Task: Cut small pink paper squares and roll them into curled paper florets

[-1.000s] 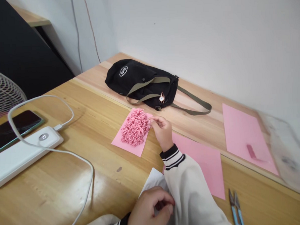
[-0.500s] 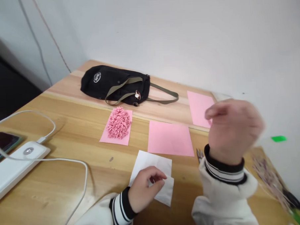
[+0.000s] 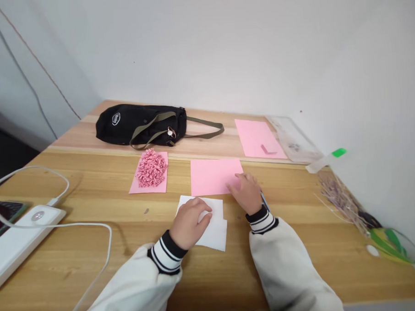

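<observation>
My left hand point(image 3: 191, 221) rests over the left part of the white paper point(image 3: 214, 228), fingers curved and apart, nothing seen in it. At the right edge of the middle pink sheet point(image 3: 211, 176) is my right hand point(image 3: 245, 193), its fingers spread over the lower right corner. A blue tool point(image 3: 264, 201), mostly hidden, lies beside that wrist. To the left, a heap of small pink beaded pieces point(image 3: 151, 169) sits on a smaller pink sheet point(image 3: 135, 185). Another pink sheet point(image 3: 256, 135) lies farther back, with a small folded pink strip point(image 3: 268, 149) on it.
A black bag point(image 3: 140, 124) lies at the back. White power strip point(image 3: 28, 234), cable and phone point(image 3: 5, 214) are at left. At right are a clear plastic bag point(image 3: 292, 138), a green-tipped white strip point(image 3: 326, 159), dried stems point(image 3: 343, 197) and a green-yellow roll point(image 3: 392, 243).
My right hand has come down and left from above the table to the middle pink sheet. The small folded strip now shows on the back sheet. The view has shifted.
</observation>
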A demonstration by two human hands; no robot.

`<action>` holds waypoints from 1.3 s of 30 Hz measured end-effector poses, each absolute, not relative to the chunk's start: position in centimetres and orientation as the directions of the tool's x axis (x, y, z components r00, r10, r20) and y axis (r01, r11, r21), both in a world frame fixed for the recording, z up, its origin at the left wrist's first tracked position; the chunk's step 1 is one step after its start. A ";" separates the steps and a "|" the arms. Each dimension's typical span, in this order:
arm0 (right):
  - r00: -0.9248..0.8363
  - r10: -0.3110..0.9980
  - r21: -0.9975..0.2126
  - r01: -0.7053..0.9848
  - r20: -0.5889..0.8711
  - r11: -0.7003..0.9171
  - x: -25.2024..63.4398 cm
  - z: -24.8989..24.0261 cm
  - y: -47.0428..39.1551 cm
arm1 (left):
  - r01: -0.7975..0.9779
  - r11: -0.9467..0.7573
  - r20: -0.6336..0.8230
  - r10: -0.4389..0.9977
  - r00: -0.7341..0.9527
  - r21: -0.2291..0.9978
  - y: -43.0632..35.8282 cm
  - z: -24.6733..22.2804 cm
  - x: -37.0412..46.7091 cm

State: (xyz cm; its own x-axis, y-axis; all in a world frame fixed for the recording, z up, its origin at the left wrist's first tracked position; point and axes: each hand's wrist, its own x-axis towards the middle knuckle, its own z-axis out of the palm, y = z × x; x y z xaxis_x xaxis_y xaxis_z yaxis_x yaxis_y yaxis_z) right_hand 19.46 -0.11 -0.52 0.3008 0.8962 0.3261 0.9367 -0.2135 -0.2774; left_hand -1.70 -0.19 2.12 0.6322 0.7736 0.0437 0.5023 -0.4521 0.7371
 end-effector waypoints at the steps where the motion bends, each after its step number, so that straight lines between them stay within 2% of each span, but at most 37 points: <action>1: 0.297 0.896 -0.235 0.945 0.332 -0.227 19.4 -0.7 -0.1 | 0.548 -0.495 0.029 0.759 0.651 0.674 0.1 2.3 -1.6; 5: 0.294 0.906 -0.187 0.951 0.305 -0.246 19.5 -1.5 -0.1 | 0.629 -0.611 0.060 0.738 0.672 0.480 1.6 2.4 -0.5; 11: 0.329 0.914 -0.229 0.934 0.239 -0.276 19.7 -1.7 -0.1 | 0.635 -0.682 0.279 0.730 0.624 0.363 3.9 0.7 1.4; 15: 0.332 0.917 -0.248 0.929 0.224 -0.276 19.7 -1.5 -0.1 | 0.620 -0.698 0.303 0.715 0.630 0.359 4.1 -0.7 1.6; 22: 0.342 0.916 -0.258 0.923 0.210 -0.286 19.9 -1.7 0.0 | 0.611 -0.682 0.251 0.724 0.643 0.402 4.3 -2.0 1.2; 28: 0.335 0.918 -0.252 0.926 0.213 -0.280 20.0 -1.8 0.1 | 0.592 -0.692 0.300 0.718 0.628 0.413 4.5 -2.4 1.3; 39: 0.334 0.911 -0.252 0.928 0.244 -0.273 20.1 -2.0 0.1 | 0.592 -0.684 0.280 0.722 0.633 0.426 4.5 -2.4 1.2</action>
State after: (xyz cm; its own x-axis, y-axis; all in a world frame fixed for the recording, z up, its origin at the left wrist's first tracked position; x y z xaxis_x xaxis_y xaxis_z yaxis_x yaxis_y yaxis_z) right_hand 20.05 0.12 -2.04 0.3338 0.9106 0.2437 0.9284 -0.2728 -0.2521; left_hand 1.20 4.47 -2.45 0.6327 0.7219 0.2804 0.5921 -0.6842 0.4257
